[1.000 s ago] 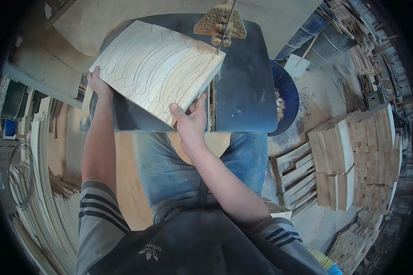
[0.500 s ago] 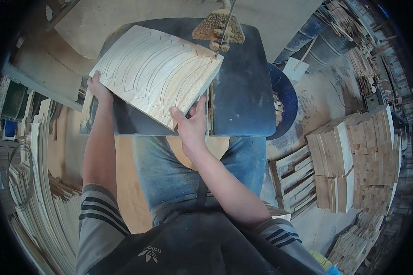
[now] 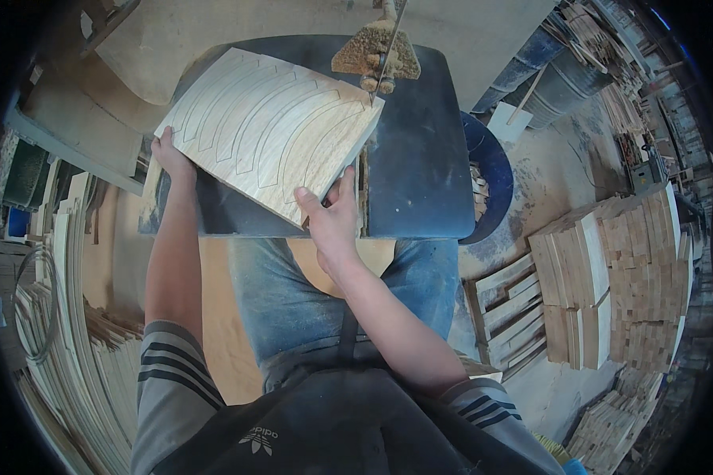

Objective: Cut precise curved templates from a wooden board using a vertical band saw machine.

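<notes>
A pale wooden board (image 3: 249, 131), marked with several curved pencil outlines, lies at a slant on the dark saw table (image 3: 420, 166). Its far right corner meets the thin band saw blade (image 3: 384, 67), which comes down beside a sawdust-caked guide (image 3: 356, 54). At the board's left corner, my left hand (image 3: 174, 156) grips the edge, its fingers partly hidden. My right hand (image 3: 334, 222) holds the near right corner, thumb on the top face and fingers along the right side.
Right of the table stands a dark blue bin (image 3: 495, 186) with wood offcuts inside. Stacked wooden pieces (image 3: 610, 277) and a slatted wooden pallet (image 3: 511, 305) are farther right. Long wooden strips (image 3: 75, 332) lean at the left. My legs are under the table's near edge.
Both hands keep the same grip on the board, which stays at the blade with hardly any visible shift. The view has moved very slightly.
</notes>
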Action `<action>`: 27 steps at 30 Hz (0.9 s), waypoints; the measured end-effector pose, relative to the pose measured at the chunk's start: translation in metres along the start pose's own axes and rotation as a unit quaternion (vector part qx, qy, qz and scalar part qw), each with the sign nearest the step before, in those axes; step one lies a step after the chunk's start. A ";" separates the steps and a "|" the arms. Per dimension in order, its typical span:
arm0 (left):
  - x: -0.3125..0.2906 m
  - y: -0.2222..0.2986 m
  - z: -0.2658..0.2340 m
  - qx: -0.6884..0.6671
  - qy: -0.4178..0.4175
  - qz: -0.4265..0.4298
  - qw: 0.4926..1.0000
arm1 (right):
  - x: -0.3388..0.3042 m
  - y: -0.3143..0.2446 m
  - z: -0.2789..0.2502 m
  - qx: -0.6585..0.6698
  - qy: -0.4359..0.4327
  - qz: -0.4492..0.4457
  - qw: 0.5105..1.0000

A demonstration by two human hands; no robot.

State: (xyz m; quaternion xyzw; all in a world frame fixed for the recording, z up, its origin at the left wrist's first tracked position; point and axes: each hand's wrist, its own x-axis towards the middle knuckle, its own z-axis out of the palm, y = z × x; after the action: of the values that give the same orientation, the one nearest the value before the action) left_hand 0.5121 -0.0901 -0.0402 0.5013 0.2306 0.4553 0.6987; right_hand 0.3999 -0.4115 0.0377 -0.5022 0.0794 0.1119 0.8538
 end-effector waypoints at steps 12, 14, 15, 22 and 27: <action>-0.006 0.007 0.002 0.001 -0.001 0.000 1.000 | 0.001 -0.002 -0.003 -0.021 -0.002 -0.014 1.000; -0.008 0.008 0.004 -0.006 -0.006 -0.003 1.000 | 0.003 0.000 -0.004 -0.020 -0.004 -0.015 1.000; -0.013 0.009 0.008 -0.005 0.002 -0.007 1.000 | 0.006 0.003 -0.008 -0.025 -0.002 -0.022 0.999; -0.001 -0.002 -0.001 -0.008 0.003 0.007 1.000 | 0.007 0.003 -0.006 -0.029 0.010 -0.024 0.999; -0.005 -0.002 0.000 -0.008 -0.002 0.011 1.000 | 0.010 0.001 -0.012 -0.042 -0.012 -0.023 0.999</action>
State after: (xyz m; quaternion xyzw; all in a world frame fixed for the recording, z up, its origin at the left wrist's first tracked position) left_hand 0.5105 -0.0949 -0.0421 0.4994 0.2200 0.4634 0.6982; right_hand 0.4088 -0.4200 0.0284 -0.5381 0.0531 0.1013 0.8351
